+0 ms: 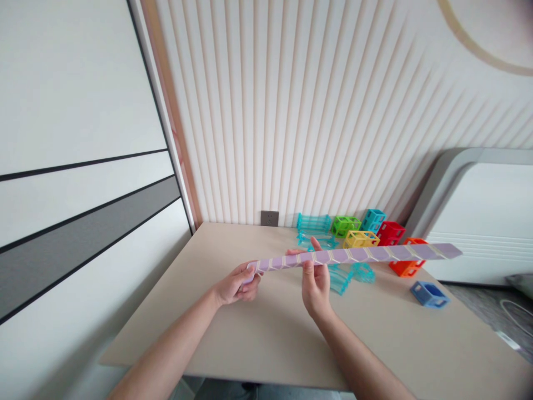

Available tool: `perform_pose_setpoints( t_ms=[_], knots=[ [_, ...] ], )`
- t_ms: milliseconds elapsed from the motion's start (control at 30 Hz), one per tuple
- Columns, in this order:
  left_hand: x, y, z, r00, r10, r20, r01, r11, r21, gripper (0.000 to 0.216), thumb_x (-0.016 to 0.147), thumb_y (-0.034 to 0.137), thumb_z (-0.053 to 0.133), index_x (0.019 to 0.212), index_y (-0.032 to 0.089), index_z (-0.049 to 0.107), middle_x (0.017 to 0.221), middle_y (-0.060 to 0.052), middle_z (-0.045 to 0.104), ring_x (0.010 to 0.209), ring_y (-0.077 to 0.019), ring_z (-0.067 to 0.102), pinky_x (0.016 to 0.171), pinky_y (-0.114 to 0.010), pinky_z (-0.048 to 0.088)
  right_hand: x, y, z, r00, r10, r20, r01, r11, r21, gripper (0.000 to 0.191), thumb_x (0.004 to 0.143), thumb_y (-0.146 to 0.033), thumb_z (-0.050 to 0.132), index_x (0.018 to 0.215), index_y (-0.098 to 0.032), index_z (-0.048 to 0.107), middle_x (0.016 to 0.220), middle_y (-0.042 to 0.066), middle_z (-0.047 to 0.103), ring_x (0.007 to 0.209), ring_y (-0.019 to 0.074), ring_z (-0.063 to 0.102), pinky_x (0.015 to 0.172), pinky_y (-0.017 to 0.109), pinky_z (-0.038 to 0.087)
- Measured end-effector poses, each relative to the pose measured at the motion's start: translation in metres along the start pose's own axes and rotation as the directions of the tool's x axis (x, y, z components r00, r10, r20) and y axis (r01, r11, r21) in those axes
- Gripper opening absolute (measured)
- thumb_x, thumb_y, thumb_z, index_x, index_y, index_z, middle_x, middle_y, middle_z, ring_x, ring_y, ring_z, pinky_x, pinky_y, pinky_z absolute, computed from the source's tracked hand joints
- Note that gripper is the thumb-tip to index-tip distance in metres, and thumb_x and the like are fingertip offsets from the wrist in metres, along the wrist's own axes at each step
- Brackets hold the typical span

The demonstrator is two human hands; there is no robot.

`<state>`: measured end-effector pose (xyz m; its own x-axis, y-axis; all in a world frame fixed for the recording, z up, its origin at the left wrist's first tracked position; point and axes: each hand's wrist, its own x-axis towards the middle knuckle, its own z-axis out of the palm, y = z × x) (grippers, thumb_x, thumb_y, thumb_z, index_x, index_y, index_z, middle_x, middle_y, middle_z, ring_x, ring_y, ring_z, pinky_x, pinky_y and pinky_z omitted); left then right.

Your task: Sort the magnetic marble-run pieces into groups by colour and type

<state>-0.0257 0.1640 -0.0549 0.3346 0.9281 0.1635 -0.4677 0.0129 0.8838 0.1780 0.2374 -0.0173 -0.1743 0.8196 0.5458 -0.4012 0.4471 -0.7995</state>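
A long, thin lavender strip (375,254) with pale bands in a repeating pattern and a pointed right end is held up above the table, nearly level. My left hand (241,284) is closed round its left end. Around its middle, my right hand (317,286) grips with the thumb on the near side and fingers behind, partly hidden by the strip. What kind of thing the strip is I cannot tell. Behind and below it lie translucent teal lattice pieces (340,279), partly covered by the strip and my right hand.
On the beige table (250,344), open-frame blocks stand towards the back right: green (345,225), teal (372,220), yellow (361,239), red (390,232) and orange (405,269). A blue block (430,294) sits near the right side. A ribbed wall with a socket (270,218) rises behind.
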Motion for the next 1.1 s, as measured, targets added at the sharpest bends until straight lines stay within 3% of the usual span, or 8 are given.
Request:
perform_pose_setpoints(
  t_ms=[167, 300, 400, 600, 867, 1100],
  knots=[
    [-0.001, 0.001, 0.002, 0.999, -0.032, 0.013, 0.033, 0.999, -0.027, 0.033, 0.095, 0.053, 0.056, 0.098, 0.021, 0.06, 0.05, 0.012, 0.033, 0.034, -0.004, 0.018, 0.041, -0.019, 0.026, 0.0, -0.003, 0.0, 1.0, 0.004, 0.021, -0.004, 1.0, 0.013, 0.055, 0.097, -0.053, 0.053, 0.143, -0.024, 0.042, 0.1, 0.008, 0.075, 0.096, 0.0264, 0.07, 0.091, 0.047, 0.052],
    [0.0, 0.002, 0.006, 0.997, -0.068, 0.022, 0.069, 0.997, -0.046, 0.033, 0.091, 0.051, 0.064, 0.109, 0.024, 0.058, 0.058, 0.009, 0.04, 0.041, -0.0056, 0.027, 0.047, -0.021, 0.029, -0.008, -0.003, 0.004, 0.979, 0.066, 0.194, -0.083, 0.993, 0.08, 0.06, 0.093, -0.044, 0.064, 0.144, -0.027, 0.037, 0.115, 0.01, 0.072, 0.105, 0.0256, 0.069, 0.095, 0.047, 0.053],
    [0.002, 0.005, 0.01, 0.996, -0.092, 0.021, 0.093, 0.994, -0.051, 0.04, 0.089, 0.052, 0.066, 0.116, 0.023, 0.059, 0.065, 0.006, 0.044, 0.048, -0.0079, 0.036, 0.052, -0.024, 0.031, -0.013, -0.002, 0.007, 0.952, 0.138, 0.274, -0.164, 0.984, 0.072, 0.06, 0.091, -0.04, 0.068, 0.141, -0.026, 0.037, 0.11, 0.011, 0.075, 0.1, 0.0256, 0.072, 0.093, 0.048, 0.054],
    [0.004, 0.008, 0.009, 0.988, -0.107, -0.116, 0.094, 0.989, -0.113, 0.04, 0.093, 0.054, 0.056, 0.089, 0.016, 0.066, 0.074, -0.002, 0.051, 0.059, -0.0127, 0.048, 0.057, -0.027, 0.038, -0.01, -0.001, 0.009, 0.989, 0.091, 0.117, -0.098, 0.993, 0.061, 0.045, 0.091, -0.041, 0.068, 0.125, -0.024, 0.044, 0.1, 0.011, 0.078, 0.095, 0.0254, 0.074, 0.089, 0.046, 0.055],
    [0.006, 0.007, 0.008, 0.979, -0.013, -0.202, 0.023, 0.998, 0.05, 0.042, 0.085, 0.055, 0.07, 0.092, 0.014, 0.07, 0.078, -0.005, 0.06, 0.062, -0.0124, 0.052, 0.063, -0.027, 0.04, -0.008, 0.003, 0.007, 0.991, 0.099, 0.085, -0.105, 0.992, 0.064, 0.038, 0.087, -0.041, 0.071, 0.112, -0.025, 0.047, 0.095, 0.01, 0.079, 0.091, 0.0279, 0.075, 0.087, 0.046, 0.056],
    [0.008, 0.004, 0.002, 0.984, 0.066, -0.166, -0.038, 0.985, 0.166, 0.046, 0.079, 0.055, 0.077, 0.099, 0.014, 0.071, 0.078, -0.006, 0.064, 0.069, -0.0151, 0.057, 0.065, -0.027, 0.04, -0.007, 0.003, 0.008, 0.991, 0.111, 0.074, -0.113, 0.993, 0.021, 0.029, 0.085, -0.043, 0.072, 0.1, -0.023, 0.057, 0.091, 0.009, 0.078, 0.088, 0.0284, 0.074, 0.081, 0.044, 0.057]
  ],
)
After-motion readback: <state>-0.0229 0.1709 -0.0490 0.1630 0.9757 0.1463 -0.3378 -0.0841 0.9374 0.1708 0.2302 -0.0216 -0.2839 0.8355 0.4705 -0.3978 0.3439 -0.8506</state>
